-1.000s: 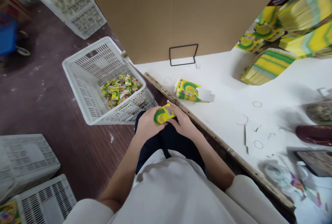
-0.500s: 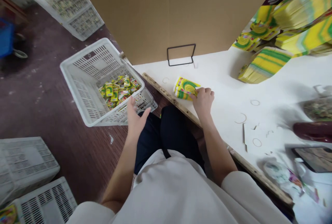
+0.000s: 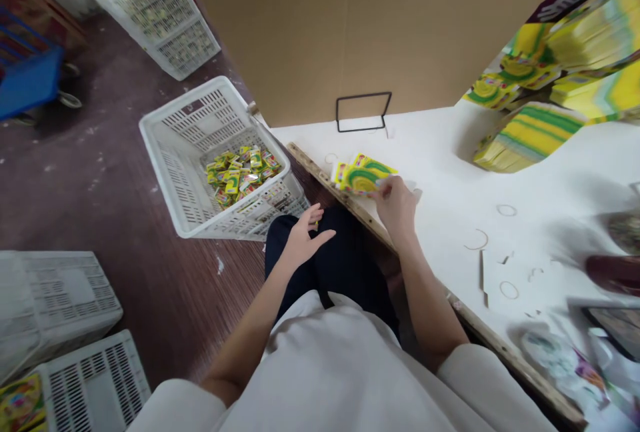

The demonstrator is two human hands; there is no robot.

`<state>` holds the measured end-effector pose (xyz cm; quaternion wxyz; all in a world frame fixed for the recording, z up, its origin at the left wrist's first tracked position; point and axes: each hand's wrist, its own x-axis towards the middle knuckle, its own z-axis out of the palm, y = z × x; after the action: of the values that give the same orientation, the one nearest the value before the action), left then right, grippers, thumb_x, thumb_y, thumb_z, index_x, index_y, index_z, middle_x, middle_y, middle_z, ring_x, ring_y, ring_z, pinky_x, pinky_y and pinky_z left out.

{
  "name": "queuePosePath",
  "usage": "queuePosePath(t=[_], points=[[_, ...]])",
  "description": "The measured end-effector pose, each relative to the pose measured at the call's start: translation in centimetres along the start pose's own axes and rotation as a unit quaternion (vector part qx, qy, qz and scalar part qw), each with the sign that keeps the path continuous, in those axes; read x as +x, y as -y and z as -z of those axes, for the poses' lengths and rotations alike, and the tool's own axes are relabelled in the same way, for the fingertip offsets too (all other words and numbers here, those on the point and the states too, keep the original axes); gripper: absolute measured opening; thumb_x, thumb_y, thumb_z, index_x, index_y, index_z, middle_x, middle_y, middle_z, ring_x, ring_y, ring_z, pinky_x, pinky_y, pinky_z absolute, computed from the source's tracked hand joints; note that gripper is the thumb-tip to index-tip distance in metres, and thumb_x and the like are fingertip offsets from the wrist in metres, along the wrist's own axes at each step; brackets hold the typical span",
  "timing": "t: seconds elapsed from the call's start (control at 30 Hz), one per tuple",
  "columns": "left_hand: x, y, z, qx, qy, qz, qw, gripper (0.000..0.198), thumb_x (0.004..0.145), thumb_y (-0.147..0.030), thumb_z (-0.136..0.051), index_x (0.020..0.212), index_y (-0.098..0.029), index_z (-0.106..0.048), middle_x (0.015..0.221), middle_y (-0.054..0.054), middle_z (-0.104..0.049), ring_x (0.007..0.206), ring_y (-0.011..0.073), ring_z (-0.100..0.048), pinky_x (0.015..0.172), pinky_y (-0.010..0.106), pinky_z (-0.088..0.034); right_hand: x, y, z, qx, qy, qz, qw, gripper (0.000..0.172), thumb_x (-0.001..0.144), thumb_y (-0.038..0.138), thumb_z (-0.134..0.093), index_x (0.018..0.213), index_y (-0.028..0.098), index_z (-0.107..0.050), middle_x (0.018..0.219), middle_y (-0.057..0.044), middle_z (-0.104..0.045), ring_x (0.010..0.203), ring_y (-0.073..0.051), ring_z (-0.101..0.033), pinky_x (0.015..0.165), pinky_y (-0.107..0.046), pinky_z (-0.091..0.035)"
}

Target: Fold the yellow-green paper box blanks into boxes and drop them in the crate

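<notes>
My right hand [image 3: 397, 204] pinches the right end of a yellow and green printed packet [image 3: 359, 180] above the near edge of the white table [image 3: 445, 219]. A second packet [image 3: 376, 164] of the same print shows partly behind it; I cannot tell whether it is also held. My left hand [image 3: 304, 237] hovers over my lap, thumb and fingers apart, with nothing visible in it. Left of that hand stands a white plastic crate [image 3: 184, 215] with many small yellow-green packets [image 3: 235, 175] at its bottom.
A tall cardboard sheet [image 3: 320, 32] rises behind the table, with a black wire stand [image 3: 363, 112] before it. Stacks of yellow-green packets [image 3: 535, 135] stand at right. Rubber bands [image 3: 509, 290] lie on the table. More crates [image 3: 75, 292] and a blue trolley [image 3: 30, 82] occupy the floor.
My left hand has moved right, from the crate's edge to over my lap. The right hand has drawn a packet slightly towards the table's near edge. The view has shifted slightly.
</notes>
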<state>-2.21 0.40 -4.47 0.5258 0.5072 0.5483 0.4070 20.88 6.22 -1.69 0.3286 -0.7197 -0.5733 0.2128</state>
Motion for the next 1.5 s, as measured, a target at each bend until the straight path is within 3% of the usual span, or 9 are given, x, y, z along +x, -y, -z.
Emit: queuePosePath(t=[0.07,0.2,0.3,0.43,0.7,0.93,1.17,1.33,1.5], points=[[0.1,0.1,-1.0,-0.089,-0.008,0.024,0.996,0.087,0.060,-0.063,-0.089,0.131,-0.021,-0.060,0.133,0.017,-0.067,0.121,0.0312,-0.067,0.102,0.049,-0.055,-2.1,1.5,-0.6,0.098,0.090,0.026,0.991,0.021,0.079,0.026,-0.068,0.084,0.023,-0.048,0.082,-0.002,-0.064,0.073,-0.020,-0.059,0.073,-0.034,-0.045],[0.3,-0.6,-2.6,-0.200,-0.098,0.003,0.975,0.066,0.088,-0.076,-0.053,0.123,-0.021,-0.065,0.120,0.013,-0.073,0.117,0.0266,-0.069,0.100,0.044,-0.058,-6.5,3.8,-2.4,0.263,0.244,0.075,0.930,0.016,0.079,0.028,-0.066,0.076,0.022,-0.051,0.076,0.000,-0.062,0.064,-0.015,-0.055,0.065,-0.030,-0.046],[-0.2,-1.3,-3.0,-0.155,-0.131,-0.054,0.978,0.057,0.094,-0.070,-0.050,0.122,-0.023,-0.067,0.116,0.010,-0.074,0.120,0.0252,-0.068,0.105,0.041,-0.056,-7.9,4.2,-3.4,0.312,0.229,0.046,0.921,0.013,0.079,0.028,-0.065,0.076,0.021,-0.054,0.077,-0.001,-0.061,0.067,-0.015,-0.056,0.065,-0.029,-0.047],[-0.9,-1.5,-3.3,-0.093,-0.094,-0.093,0.987,0.061,0.094,-0.071,-0.048,0.125,-0.022,-0.066,0.122,0.012,-0.073,0.126,0.0272,-0.064,0.114,0.044,-0.049,-7.7,3.8,-3.6,0.296,0.237,0.051,0.924,0.013,0.078,0.028,-0.067,0.077,0.021,-0.056,0.076,-0.001,-0.062,0.069,-0.015,-0.057,0.066,-0.029,-0.047],[-1.4,-0.2,-3.3,-0.197,-0.155,-0.038,0.967,0.060,0.094,-0.070,-0.049,0.112,-0.016,-0.070,0.103,0.013,-0.076,0.101,0.0253,-0.073,0.096,0.038,-0.058,-9.1,4.4,-3.6,0.264,0.280,-0.017,0.923,0.022,0.074,0.022,-0.074,0.071,0.020,-0.051,0.067,0.005,-0.058,0.060,-0.011,-0.051,0.061,-0.024,-0.040],[-6.8,2.4,-1.4,-0.146,-0.165,-0.008,0.975,0.057,0.092,-0.067,-0.056,0.115,-0.017,-0.071,0.109,0.013,-0.076,0.110,0.0260,-0.071,0.102,0.037,-0.055,-12.9,4.8,-4.4,0.208,0.288,-0.026,0.935,0.027,0.068,0.007,-0.074,0.065,0.019,-0.050,0.065,0.005,-0.054,0.062,-0.010,-0.047,0.062,-0.024,-0.032],[-10.5,3.7,-1.4,-0.140,-0.149,0.024,0.979,0.053,0.088,-0.067,-0.061,0.109,-0.019,-0.071,0.118,0.012,-0.074,0.123,0.0262,-0.064,0.115,0.040,-0.045,-16.2,4.3,-5.9,0.261,0.328,-0.047,0.907,0.017,0.073,0.025,-0.070,0.074,0.020,-0.054,0.073,0.004,-0.061,0.067,-0.012,-0.054,0.065,-0.025,-0.042],[-11.2,3.6,-0.9,-0.358,-0.237,0.092,0.898,0.046,0.077,-0.060,-0.076,0.092,-0.017,-0.069,0.095,0.008,-0.074,0.097,0.0228,-0.070,0.098,0.036,-0.054,-18.4,5.0,-7.0,0.279,0.367,-0.055,0.886,0.024,0.071,0.034,-0.071,0.080,0.021,-0.053,0.075,0.004,-0.058,0.068,-0.012,-0.052,0.068,-0.027,-0.042],[-12.3,4.5,0.9,-0.425,-0.301,0.117,0.846,0.054,0.076,-0.071,-0.070,0.084,-0.019,-0.059,0.075,0.000,-0.061,0.067,0.0128,-0.061,0.067,0.024,-0.053,-21.5,5.6,-8.5,0.312,0.448,-0.088,0.833,0.029,0.069,0.031,-0.070,0.090,0.021,-0.052,0.083,0.004,-0.057,0.073,-0.012,-0.051,0.070,-0.027,-0.040]])
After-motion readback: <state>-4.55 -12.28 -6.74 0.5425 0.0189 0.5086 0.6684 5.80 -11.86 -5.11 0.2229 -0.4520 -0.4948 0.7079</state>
